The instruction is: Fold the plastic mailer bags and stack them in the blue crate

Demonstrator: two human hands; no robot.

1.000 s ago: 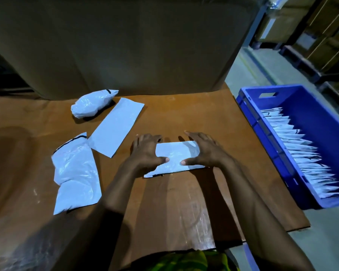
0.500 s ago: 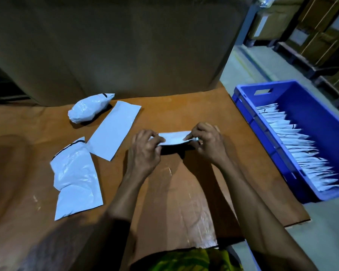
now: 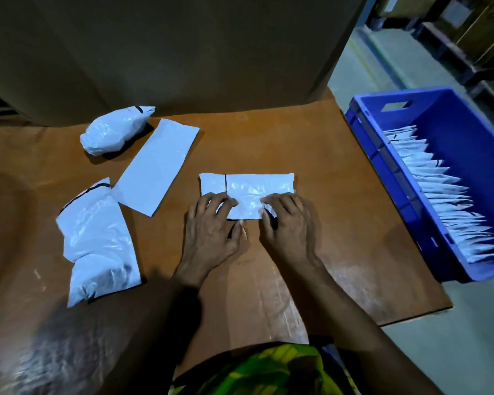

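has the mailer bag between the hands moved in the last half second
Yes: the mailer bag was held up off the wooden table; now it lies flat on it, still right of the unfolded mailer.

Setting: warehouse packing area. Evidence, far right of the right hand (image 3: 290, 223): concrete floor (image 3: 351, 72) with a painted line, cartons (image 3: 491, 27) stacked on pallets (image 3: 445, 49). Beyond the grip: large cardboard box (image 3: 169, 52). Right of the grip: blue crate (image 3: 367, 143) holding rows of folded mailer bags (image 3: 439, 189).

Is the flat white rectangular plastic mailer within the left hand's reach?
Likely yes: only bare table separates the left hand from the flat white mailer, but it's pressing the folded white bag.
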